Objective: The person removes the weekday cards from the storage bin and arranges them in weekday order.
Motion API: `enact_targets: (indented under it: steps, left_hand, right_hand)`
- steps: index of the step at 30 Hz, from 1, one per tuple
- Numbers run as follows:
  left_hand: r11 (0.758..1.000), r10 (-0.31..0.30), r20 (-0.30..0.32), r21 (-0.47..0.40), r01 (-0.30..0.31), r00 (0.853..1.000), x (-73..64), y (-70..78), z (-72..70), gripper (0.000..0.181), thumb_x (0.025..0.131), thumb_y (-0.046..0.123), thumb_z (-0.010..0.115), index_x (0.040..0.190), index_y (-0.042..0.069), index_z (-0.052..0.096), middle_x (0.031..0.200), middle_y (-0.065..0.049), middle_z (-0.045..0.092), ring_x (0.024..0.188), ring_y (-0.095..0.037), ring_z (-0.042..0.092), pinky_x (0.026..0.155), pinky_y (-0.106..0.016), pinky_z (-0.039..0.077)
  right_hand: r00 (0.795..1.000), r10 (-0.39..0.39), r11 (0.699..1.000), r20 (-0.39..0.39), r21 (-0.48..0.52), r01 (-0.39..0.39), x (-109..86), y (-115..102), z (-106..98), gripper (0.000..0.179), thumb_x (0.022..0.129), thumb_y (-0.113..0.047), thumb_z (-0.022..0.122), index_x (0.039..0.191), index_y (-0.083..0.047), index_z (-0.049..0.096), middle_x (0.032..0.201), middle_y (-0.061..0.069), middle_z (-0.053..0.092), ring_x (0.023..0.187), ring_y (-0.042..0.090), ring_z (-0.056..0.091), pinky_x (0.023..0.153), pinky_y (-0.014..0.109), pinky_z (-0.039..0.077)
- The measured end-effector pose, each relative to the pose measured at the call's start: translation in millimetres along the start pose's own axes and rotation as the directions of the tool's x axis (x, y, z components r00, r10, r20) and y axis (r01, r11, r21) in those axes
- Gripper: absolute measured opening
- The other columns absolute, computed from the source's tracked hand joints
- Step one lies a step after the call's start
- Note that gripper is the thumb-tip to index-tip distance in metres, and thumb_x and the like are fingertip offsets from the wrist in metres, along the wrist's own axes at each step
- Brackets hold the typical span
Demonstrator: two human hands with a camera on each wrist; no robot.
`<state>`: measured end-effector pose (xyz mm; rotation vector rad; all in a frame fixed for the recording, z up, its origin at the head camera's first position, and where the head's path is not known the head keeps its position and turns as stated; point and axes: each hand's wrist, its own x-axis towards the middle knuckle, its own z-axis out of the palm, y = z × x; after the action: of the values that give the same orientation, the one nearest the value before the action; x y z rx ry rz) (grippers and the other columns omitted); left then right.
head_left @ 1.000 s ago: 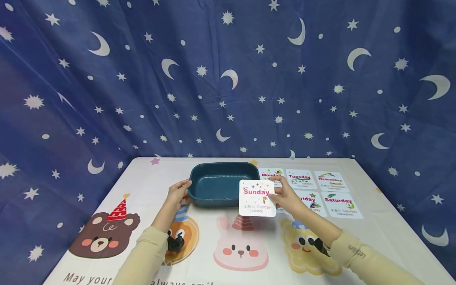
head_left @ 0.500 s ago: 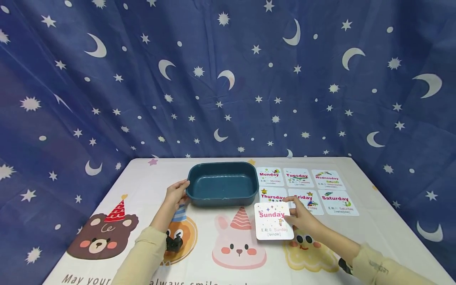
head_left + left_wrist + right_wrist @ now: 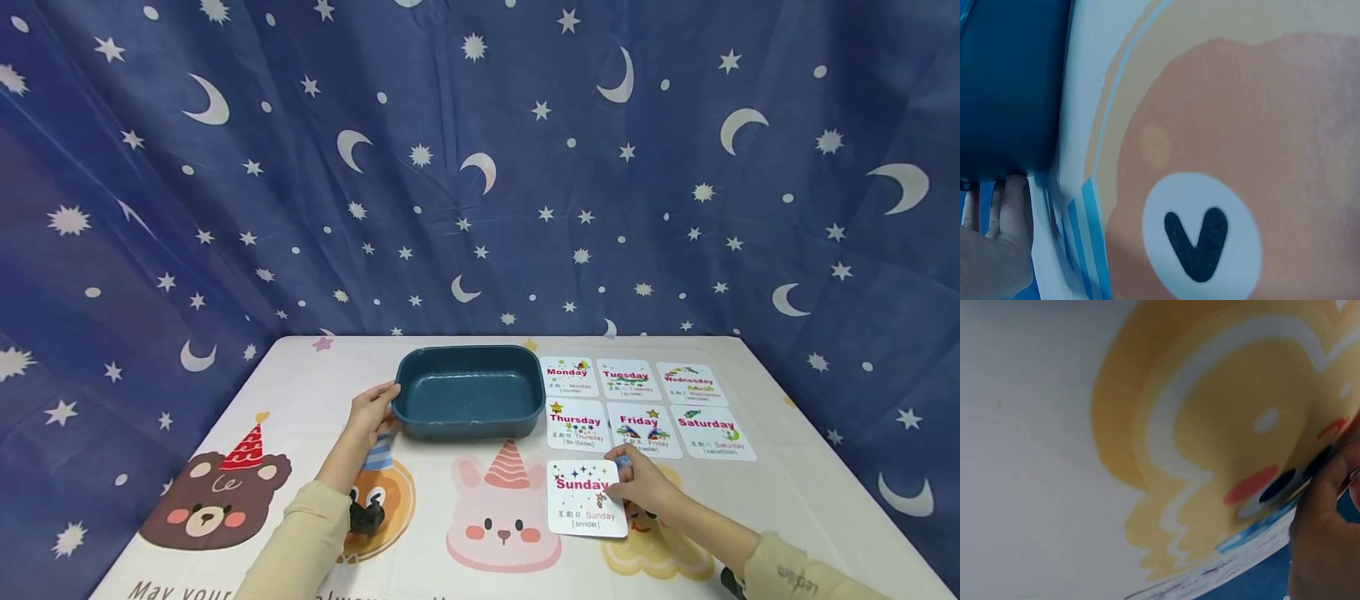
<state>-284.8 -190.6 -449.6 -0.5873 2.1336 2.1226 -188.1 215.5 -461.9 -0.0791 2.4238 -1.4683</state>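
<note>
A square white card printed "Sunday" (image 3: 587, 498) is just above or on the tablecloth, below the Thursday card. My right hand (image 3: 641, 482) pinches it by its right edge. In the right wrist view, that hand (image 3: 1325, 531) shows at the right side, and little of the card can be made out. A dark teal plastic basin (image 3: 468, 429) stands at the back middle. Its left end is held by my left hand (image 3: 372, 414). In the left wrist view, the fingers of this hand (image 3: 997, 250) reach up to the end of the basin (image 3: 1010, 112).
Right of the basin lie two rows of weekday cards: Monday (image 3: 568, 377), Tuesday (image 3: 628, 381), Wednesday (image 3: 691, 385) behind, then Thursday (image 3: 577, 426), Friday (image 3: 644, 431), Saturday (image 3: 712, 433). A cartoon-printed tablecloth (image 3: 322, 367) covers the table. A blue star-patterned curtain (image 3: 480, 167) hangs behind.
My right hand has brought the Sunday card from beside the basin's right front corner down and to the right, towards me, uncovering the Thursday card. My left hand and the basin stay in place.
</note>
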Motion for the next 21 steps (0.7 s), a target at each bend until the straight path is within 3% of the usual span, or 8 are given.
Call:
enact_targets:
  steps: [5,10,21]
  left_hand:
    - [1.000,-0.002,-0.005,0.006,0.002,1.000,0.2,-0.1,1.0,0.045,0.096,0.024,0.054,0.136,0.003,0.048,0.137,-0.023,0.049,0.075,-0.004,0.063,0.062,-0.016,0.051]
    - [1.000,0.008,0.003,-0.001,-0.008,1.000,0.9,1.1,3.7,0.046,0.096,0.023,0.055,0.136,0.002,0.047,0.136,-0.024,0.048,0.078,-0.006,0.064,0.063,-0.017,0.052]
    - [1.000,0.004,-0.005,0.013,-0.003,1.000,1.7,-1.5,2.4,0.046,0.096,0.025,0.054,0.136,0.003,0.047,0.136,-0.023,0.048,0.079,-0.006,0.063,0.063,-0.017,0.052]
  right_hand:
    - [0.992,0.038,0.996,-0.124,-0.079,-0.048,2.0,-0.2,5.7,0.041,0.076,0.006,0.068,0.110,0.004,0.045,0.062,0.004,0.049,0.048,0.013,0.049,0.046,0.026,0.048]
    - [0.977,0.008,0.988,-0.212,-0.150,-0.041,5.1,-1.6,4.8,0.040,0.074,0.005,0.071,0.106,0.001,0.049,0.062,0.004,0.046,0.045,0.014,0.048,0.043,0.025,0.047]
    - [0.975,-0.082,0.950,-0.206,-0.311,0.015,8.3,-2.2,6.1,0.040,0.071,0.004,0.076,0.104,0.001,0.053,0.065,0.005,0.044,0.046,0.014,0.047,0.041,0.019,0.039]
